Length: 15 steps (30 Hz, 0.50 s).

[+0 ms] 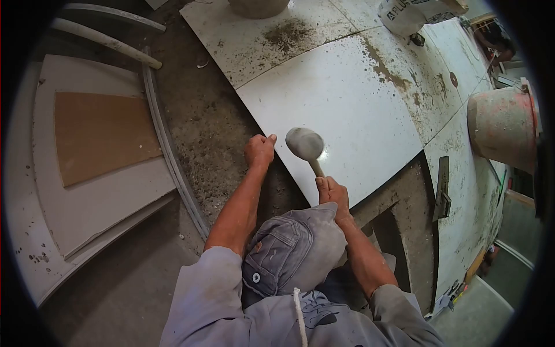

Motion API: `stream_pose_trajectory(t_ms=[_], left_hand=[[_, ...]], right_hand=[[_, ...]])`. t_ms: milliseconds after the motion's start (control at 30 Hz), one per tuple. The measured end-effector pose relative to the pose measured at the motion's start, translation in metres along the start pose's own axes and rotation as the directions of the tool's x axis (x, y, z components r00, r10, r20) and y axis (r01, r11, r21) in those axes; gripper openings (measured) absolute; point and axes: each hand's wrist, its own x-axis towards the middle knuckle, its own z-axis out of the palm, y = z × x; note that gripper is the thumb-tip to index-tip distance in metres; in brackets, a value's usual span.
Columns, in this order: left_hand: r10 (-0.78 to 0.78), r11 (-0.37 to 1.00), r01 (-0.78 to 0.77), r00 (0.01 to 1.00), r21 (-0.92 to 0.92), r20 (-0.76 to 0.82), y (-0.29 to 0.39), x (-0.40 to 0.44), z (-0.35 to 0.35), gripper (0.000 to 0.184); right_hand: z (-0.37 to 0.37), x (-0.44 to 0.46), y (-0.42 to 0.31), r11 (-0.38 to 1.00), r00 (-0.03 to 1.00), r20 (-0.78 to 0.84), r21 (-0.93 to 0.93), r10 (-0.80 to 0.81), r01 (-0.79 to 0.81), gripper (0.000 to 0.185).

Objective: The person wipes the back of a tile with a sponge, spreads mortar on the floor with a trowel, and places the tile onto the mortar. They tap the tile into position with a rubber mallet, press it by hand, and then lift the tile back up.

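My right hand [333, 194] is wrapped round the handle of a mallet [304, 143]. The mallet's grey head, slightly blurred, is over a large white tile [347, 110]; I cannot tell whether it touches the surface. At the tile's left edge is my left hand [260, 151], its fingers curled into a fist and the thumb side close to the edge. Nothing shows in that fist. Beneath my arms, a grey cap [295, 243] hides part of the view of the floor.
Stained white tiles [254, 49] adjoin at the back. A dirty bucket [502, 124] and a white container [402, 17] stand on the tiled area. To the left are boards with a brown panel [104, 136], a metal strip [165, 144] and a pipe [104, 40]. Another person [494, 40] is at far right.
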Motion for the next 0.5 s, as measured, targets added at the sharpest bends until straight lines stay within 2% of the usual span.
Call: stream_pose_trajectory(t_ms=[67,100,167,200,267,300,367,400,433,500], left_hand=[[0.001,0.998,-0.001,1.0,-0.057,-0.001,0.003,0.004,0.003,0.035],[0.0,0.998,0.0,1.0,-0.056,0.01,0.002,-0.002,0.004,0.035],[-0.021,0.999,0.023,0.999,-0.047,0.032,0.008,0.003,0.0,0.034],[-0.02,0.998,0.021,1.0,-0.056,0.007,0.011,0.011,-0.003,0.034],[-0.002,1.0,0.001,1.0,-0.024,-0.004,0.005,0.003,0.001,0.033],[0.006,0.999,-0.006,1.0,-0.034,-0.012,0.01,0.009,0.001,0.033],[-0.02,0.999,0.018,0.999,-0.031,-0.046,0.004,0.004,0.005,0.035],[-0.003,0.999,0.001,0.999,-0.038,-0.054,0.007,0.007,0.004,0.035],[-0.018,1.0,0.018,1.0,-0.014,-0.016,0.006,0.005,0.002,0.035],[-0.029,1.0,0.029,0.999,0.01,0.031,0.004,0.001,0.003,0.034]], right_hand=[[0.003,0.007,0.005,0.983,0.981,-0.114,0.079,-0.155,0.164,0.054],[0.005,0.005,0.008,0.985,0.983,-0.114,0.076,-0.144,0.153,0.054],[0.002,0.021,-0.002,0.995,0.999,-0.036,-0.097,-0.02,0.017,0.053],[-0.002,0.029,-0.007,0.995,0.998,-0.037,-0.096,-0.046,0.042,0.053],[-0.017,0.015,-0.02,0.996,0.995,-0.048,0.041,-0.083,0.085,0.053],[-0.015,0.024,-0.016,0.995,0.994,-0.057,0.037,-0.094,0.096,0.053],[0.001,0.02,0.009,0.995,0.998,-0.061,-0.099,-0.03,0.024,0.05],[0.005,0.024,0.018,0.997,0.995,-0.091,-0.072,-0.04,0.033,0.049],[-0.003,0.026,0.012,0.997,0.994,-0.107,-0.065,-0.038,0.031,0.049],[-0.027,0.025,0.0,0.995,0.987,-0.146,0.065,-0.061,0.071,0.051]])
